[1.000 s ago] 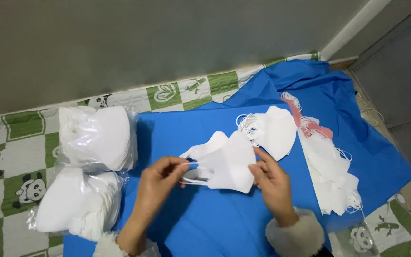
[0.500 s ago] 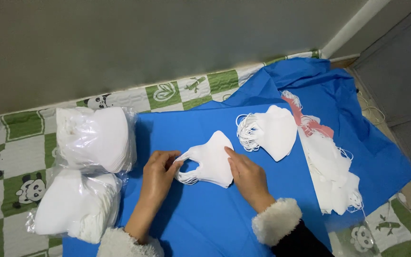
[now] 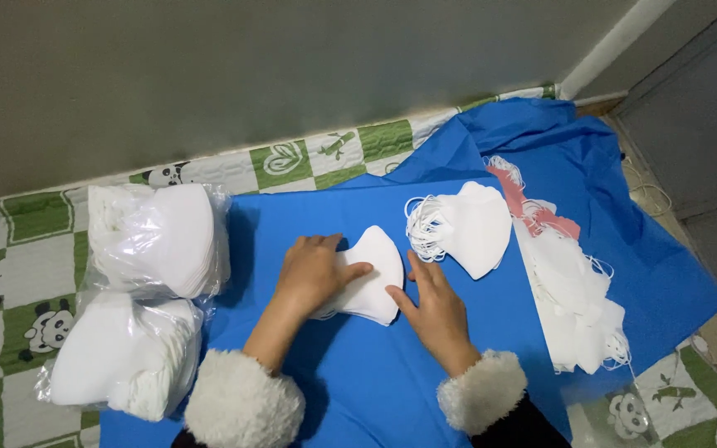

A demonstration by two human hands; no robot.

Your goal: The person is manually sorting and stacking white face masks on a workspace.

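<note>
Your hands have come down since a moment ago, and the small stack of white masks (image 3: 373, 278) you held up now lies flat on the blue cloth (image 3: 392, 390). Your left hand (image 3: 313, 274) rests open on the stack, fingers spread, pressing it. Your right hand (image 3: 431, 305) lies flat and open just beside the stack, its thumb touching the edge. Another pile of masks (image 3: 468, 228) sits near on the right. Two clear bags of masks (image 3: 155, 241) lie well apart on the left, on the panda quilt (image 3: 10, 274).
</note>
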